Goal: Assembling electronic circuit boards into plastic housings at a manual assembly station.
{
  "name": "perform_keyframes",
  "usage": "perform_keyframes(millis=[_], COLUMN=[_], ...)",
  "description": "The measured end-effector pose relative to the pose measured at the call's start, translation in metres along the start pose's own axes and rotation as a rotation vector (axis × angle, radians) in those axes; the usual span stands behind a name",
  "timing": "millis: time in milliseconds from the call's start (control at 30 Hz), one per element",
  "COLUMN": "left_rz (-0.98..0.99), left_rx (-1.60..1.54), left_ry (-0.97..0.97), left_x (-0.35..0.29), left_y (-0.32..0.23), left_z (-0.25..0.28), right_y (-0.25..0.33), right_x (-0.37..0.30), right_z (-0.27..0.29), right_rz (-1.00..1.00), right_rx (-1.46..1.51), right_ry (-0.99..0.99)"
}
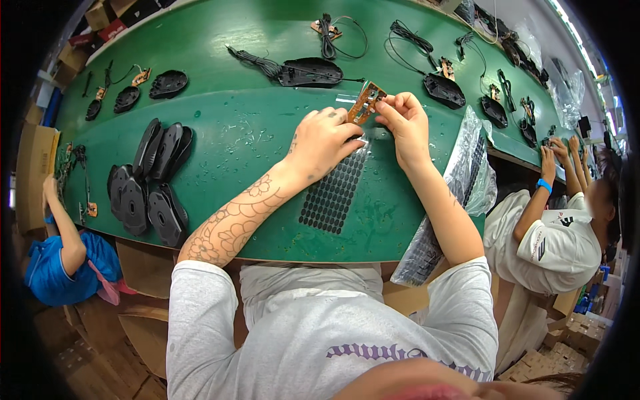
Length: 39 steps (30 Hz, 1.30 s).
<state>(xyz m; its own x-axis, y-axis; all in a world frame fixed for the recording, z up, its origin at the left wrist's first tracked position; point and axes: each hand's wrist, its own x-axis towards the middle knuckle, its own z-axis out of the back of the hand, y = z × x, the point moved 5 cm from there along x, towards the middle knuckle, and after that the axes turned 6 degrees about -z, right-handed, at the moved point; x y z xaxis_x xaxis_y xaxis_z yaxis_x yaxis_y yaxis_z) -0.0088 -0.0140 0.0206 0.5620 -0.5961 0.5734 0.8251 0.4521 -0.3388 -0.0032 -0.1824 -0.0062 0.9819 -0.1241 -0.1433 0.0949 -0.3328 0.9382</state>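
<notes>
Left hand (327,137) is clamping the circuit board (365,107) by its lower end; right hand (405,127) is pinching its right edge, thumb against fingers. Board is tilting above the green bench (380,220), just beyond the sheet of black oval pads (331,197). Black shell (311,72) is lying farther back; stacked black shells (148,183) are sitting left.

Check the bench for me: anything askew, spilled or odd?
Pale specks, perhaps droplets or scraps, dot the green work surface, so it looks unclean; plastic-wrapped sheets at right jut askew past its front edge. The raised circuit board shows no obvious damage.
</notes>
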Motion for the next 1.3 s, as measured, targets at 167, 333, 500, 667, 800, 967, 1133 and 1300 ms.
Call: perform_keyframes(millis=[167, 333, 500, 667, 800, 967, 1133, 1300], left_rz=[0.173, 0.247, 0.296, 0.293, 0.258, 0.245, 0.203, 0.161], left_rx=[-0.155, -0.13, -0.157, -0.175, -0.149, -0.185, -0.153, -0.133], left_ry=[0.036, 0.06, 0.157, 0.165, 0.148, 0.161, 0.128, 0.081], left_x=[0.0, -0.004, 0.003, 0.004, 0.0, 0.004, 0.003, 0.001], left_y=[0.003, 0.006, 0.002, -0.001, 0.0, -0.004, -0.008, -0.011], left_z=[-0.014, -0.013, -0.016, -0.015, -0.017, -0.015, -0.018, -0.017], right_y=[-0.001, -0.003, -0.001, 0.0, 0.002, 0.002, 0.004, 0.005], right_x=[-0.001, 0.0, 0.001, 0.002, 0.0, 0.0, 0.0, -0.001], right_z=[0.008, -0.001, 0.001, 0.002, 0.0, 0.0, 0.003, 0.002], right_rz=[0.017, 0.035, 0.051, 0.073, 0.069, 0.064, 0.074, 0.071], right_rx=[-0.036, -0.005, -0.027, 0.016, 0.009, 0.036, 0.024, 0.039], right_ry=[-0.018, 0.025, 0.022, 0.008, 0.024, 0.035, 0.033, 0.053])
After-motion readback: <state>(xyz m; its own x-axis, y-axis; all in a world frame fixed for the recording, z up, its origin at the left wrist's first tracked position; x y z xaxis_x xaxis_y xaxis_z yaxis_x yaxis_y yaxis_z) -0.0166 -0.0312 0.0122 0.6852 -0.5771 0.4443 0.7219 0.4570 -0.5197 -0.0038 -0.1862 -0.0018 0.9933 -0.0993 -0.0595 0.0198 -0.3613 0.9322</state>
